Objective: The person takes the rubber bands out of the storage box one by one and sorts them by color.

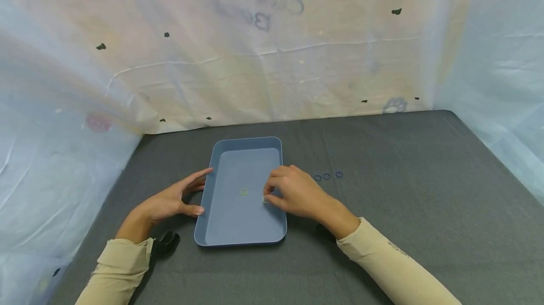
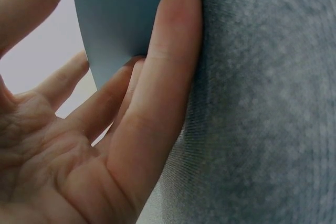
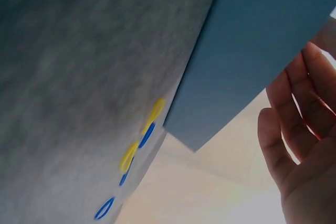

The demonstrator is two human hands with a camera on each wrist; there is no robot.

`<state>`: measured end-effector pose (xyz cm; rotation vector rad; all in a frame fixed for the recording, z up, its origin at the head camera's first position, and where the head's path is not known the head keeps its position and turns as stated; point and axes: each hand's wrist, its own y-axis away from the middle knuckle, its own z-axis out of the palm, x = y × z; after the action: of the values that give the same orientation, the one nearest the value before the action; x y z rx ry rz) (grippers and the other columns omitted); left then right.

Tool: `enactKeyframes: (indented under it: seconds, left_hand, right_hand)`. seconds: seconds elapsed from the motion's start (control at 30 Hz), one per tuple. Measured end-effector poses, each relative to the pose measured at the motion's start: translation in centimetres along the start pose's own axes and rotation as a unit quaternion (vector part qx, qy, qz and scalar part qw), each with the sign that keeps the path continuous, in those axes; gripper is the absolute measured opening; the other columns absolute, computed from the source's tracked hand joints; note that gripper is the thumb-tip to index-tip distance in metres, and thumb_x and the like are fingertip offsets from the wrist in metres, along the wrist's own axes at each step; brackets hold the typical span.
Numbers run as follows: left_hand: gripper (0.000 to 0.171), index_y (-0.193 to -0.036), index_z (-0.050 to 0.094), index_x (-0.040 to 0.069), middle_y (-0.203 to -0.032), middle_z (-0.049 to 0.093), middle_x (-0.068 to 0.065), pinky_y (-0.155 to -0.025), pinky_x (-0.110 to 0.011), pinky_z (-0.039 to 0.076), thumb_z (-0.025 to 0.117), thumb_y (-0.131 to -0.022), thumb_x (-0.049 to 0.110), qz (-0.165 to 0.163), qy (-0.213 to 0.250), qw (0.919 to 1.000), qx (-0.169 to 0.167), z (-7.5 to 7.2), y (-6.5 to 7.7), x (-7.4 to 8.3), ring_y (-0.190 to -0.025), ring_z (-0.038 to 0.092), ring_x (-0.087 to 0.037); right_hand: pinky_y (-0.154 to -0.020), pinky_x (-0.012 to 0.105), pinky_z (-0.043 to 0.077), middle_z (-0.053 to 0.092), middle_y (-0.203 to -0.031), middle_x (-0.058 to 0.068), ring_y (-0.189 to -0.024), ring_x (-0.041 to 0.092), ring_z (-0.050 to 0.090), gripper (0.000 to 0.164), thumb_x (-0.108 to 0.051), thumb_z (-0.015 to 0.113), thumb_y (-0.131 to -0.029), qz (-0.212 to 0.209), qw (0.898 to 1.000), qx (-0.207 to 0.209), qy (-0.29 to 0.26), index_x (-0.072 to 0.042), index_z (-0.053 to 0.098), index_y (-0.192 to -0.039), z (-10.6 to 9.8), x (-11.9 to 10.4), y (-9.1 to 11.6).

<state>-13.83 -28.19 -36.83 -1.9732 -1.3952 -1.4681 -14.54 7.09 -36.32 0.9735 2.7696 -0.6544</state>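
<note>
A blue-grey rectangular tray [image 1: 238, 222] lies on the dark cloth between both hands. My left hand [image 1: 172, 199] rests against its left side, fingers and thumb extended along the wall; the left wrist view shows those fingers [image 2: 176, 40] touching the tray's outside wall [image 2: 118, 19]. Over the tray's right half, my right hand [image 1: 297, 191] pinches a thin yellowish ring [image 1: 265, 199] between thumb and fingertips. Another thin yellowish ring [image 1: 244, 191] lies flat on the tray floor. In the right wrist view the curled hand [image 3: 310, 124] is above the tray's rim, its fingertips partly out of frame.
Several thin blue rings [image 1: 327, 176] lie in a row on the cloth right of the tray. Two yellow rings [image 3: 128, 156] lie among them, hidden behind my hand in the head view. A dark strap [image 1: 167, 243] hangs at my left wrist. Pale patterned sheets [image 1: 272, 83] enclose the table.
</note>
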Motion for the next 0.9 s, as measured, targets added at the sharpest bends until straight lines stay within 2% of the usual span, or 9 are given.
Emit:
enactKeyframes:
  seconds: [0.27, 0.53, 0.77, 0.9]
  left_hand:
    - [0.1, -0.161, 0.013, 0.022, -0.164, 0.014, -0.021, -0.101, -0.05, 0.047, 0.079, -0.086, 0.021, 0.0, -0.015, 0.9999, 0.001, 0.0, 0.1, -0.1, -0.148, 0.017, -0.05]
    - [0.101, -0.161, 0.013, 0.021, -0.164, 0.014, -0.021, -0.099, -0.042, 0.049, 0.08, -0.085, 0.019, 0.004, -0.012, 0.9999, -0.001, 0.0, -0.1, 0.0, -0.149, 0.018, -0.049]
    - [0.101, -0.161, 0.014, 0.023, -0.164, 0.016, -0.021, -0.104, -0.054, 0.043, 0.08, -0.085, 0.021, 0.001, -0.017, 0.9998, 0.004, 0.0, -0.1, 0.0, -0.149, 0.018, -0.048]
    - [0.101, -0.161, 0.014, 0.023, -0.164, 0.015, -0.021, -0.104, -0.056, 0.043, 0.08, -0.085, 0.021, 0.003, -0.015, 0.9999, 0.002, -0.1, -0.1, -0.3, -0.149, 0.018, -0.049]
  right_hand:
    - [-0.087, 0.034, 0.049, 0.068, -0.092, -0.011, -0.091, 0.011, 0.062, 0.003, -0.027, 0.077, -0.088, 0.014, 1.0, 0.018, 0.013, -0.024, 0.075, -0.088, -0.8, 1.0, 1.5]
    - [-0.087, 0.035, 0.049, 0.068, -0.091, -0.01, -0.091, 0.01, 0.063, 0.006, -0.028, 0.078, -0.087, 0.006, 0.999, 0.032, 0.026, -0.023, 0.075, -0.087, -1.1, 1.7, 2.0]
    - [-0.087, 0.034, 0.049, 0.068, -0.091, -0.011, -0.09, 0.009, 0.062, 0.005, -0.027, 0.078, -0.087, 0.01, 0.999, 0.03, 0.016, -0.023, 0.074, -0.086, -1.2, 1.9, 2.2]
    - [-0.087, 0.034, 0.049, 0.068, -0.091, -0.011, -0.09, 0.008, 0.062, 0.005, -0.027, 0.078, -0.088, 0.01, 0.999, 0.028, 0.011, -0.023, 0.074, -0.087, -1.2, 2.0, 2.2]
